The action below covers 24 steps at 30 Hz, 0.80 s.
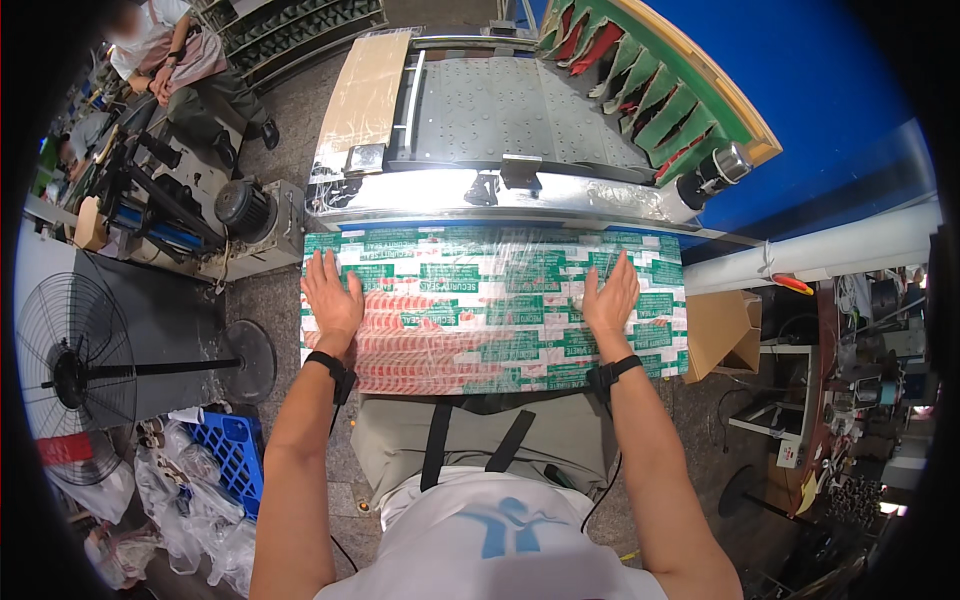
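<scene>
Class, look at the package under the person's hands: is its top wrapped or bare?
Wrapped: the package shows patches of green-and-white tape and glossy, creased clear film across its top.

Behind the package [480,330] lies a machine bed [500,110]; left of the package stands a fan [160,369], behind-left a motor [245,208], front-left a crate [228,450], right a carton [722,335]. On its left part is the left hand [333,299], on its right the right hand [611,299].
</scene>
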Motion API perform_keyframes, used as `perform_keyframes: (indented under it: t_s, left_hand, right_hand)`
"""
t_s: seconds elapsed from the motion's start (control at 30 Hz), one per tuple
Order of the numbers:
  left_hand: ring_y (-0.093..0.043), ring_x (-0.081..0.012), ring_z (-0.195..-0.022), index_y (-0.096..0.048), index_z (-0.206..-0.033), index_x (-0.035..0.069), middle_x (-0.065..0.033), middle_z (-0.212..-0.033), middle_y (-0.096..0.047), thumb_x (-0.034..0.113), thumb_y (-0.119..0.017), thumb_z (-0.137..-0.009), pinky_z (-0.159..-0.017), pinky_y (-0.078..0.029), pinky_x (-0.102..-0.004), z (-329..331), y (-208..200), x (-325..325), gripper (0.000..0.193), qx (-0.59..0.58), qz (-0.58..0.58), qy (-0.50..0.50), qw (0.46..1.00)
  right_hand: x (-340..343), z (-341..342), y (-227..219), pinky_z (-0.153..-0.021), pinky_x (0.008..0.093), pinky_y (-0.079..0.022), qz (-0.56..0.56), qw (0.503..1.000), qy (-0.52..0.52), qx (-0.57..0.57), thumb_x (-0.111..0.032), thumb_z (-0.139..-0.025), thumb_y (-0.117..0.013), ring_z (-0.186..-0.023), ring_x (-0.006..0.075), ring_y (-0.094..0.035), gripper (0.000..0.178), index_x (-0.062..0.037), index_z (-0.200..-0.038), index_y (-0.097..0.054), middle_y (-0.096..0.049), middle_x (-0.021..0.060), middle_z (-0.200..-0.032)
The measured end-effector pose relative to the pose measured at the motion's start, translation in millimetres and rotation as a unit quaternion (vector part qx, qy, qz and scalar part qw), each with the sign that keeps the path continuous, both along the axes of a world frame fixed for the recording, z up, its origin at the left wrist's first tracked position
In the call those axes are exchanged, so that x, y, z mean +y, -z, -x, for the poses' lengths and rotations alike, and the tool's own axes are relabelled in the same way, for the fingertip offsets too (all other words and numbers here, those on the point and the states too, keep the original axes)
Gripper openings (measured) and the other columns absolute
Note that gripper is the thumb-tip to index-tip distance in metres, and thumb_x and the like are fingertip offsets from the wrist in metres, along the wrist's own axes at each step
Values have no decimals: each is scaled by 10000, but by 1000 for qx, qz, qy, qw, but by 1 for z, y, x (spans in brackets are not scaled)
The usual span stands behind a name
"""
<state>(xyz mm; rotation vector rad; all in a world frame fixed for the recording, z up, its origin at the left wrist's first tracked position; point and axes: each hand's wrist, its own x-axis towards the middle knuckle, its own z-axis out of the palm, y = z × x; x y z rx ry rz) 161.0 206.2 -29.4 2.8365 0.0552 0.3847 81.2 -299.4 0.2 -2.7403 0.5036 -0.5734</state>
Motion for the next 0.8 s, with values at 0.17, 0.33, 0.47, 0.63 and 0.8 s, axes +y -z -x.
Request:
perform_keyframes:
  t_s: [0.17, 0.33, 0.47, 0.63, 0.8]
  left_hand:
    - [-262, -447, -1620, -432, -1622, 23, -247, -1709, -357, 321, -579, -1071, -1321, -166, -644, 0, -2, -2, 644, 1, 2, -1, 1000]
    - [-266, -449, -1616, -431, -1622, 23, -250, -1706, -359, 324, -575, -1073, -1320, -167, -647, 0, -1, -1, 643, -2, -2, 0, 1000]
    - [-267, -451, -1615, -431, -1622, 24, -250, -1706, -360, 328, -571, -1075, -1320, -169, -647, 0, -1, 0, 641, -1, -5, -1, 1000]
    - [-261, -448, -1618, -429, -1624, 26, -246, -1708, -358, 330, -569, -1077, -1322, -166, -645, 0, -1, -1, 642, 0, -1, -2, 1000]
    - [-256, -447, -1621, -428, -1624, 27, -244, -1708, -358, 333, -569, -1076, -1322, -163, -645, 1, 1, 1, 643, -3, -3, -1, 1000]
  right_hand:
    - [-4, -6, 5, -1259, 557, -284, 6, 1000, 1, -4, -387, -1049, -645, -1481, 451, -436, 782, 95, -1610, -394, -516, 294, -1553]
    - [-7, -10, 6, -1255, 563, -293, 0, 1000, 9, -8, -401, -1048, -652, -1478, 450, -442, 784, 74, -1619, -400, -513, 283, -1565]
    - [-4, -9, 3, -1254, 563, -294, -7, 1000, 15, 0, -398, -1046, -651, -1473, 451, -448, 793, 80, -1623, -392, -522, 289, -1553]
    - [4, 4, 0, -1259, 556, -279, -7, 1000, 0, -11, -363, -1048, -636, -1469, 451, -452, 790, 99, -1630, -367, -542, 298, -1526]
    - [6, 7, -2, -1262, 554, -272, -3, 1000, 1, -8, -351, -1047, -633, -1470, 446, -453, 784, 97, -1632, -364, -539, 298, -1530]
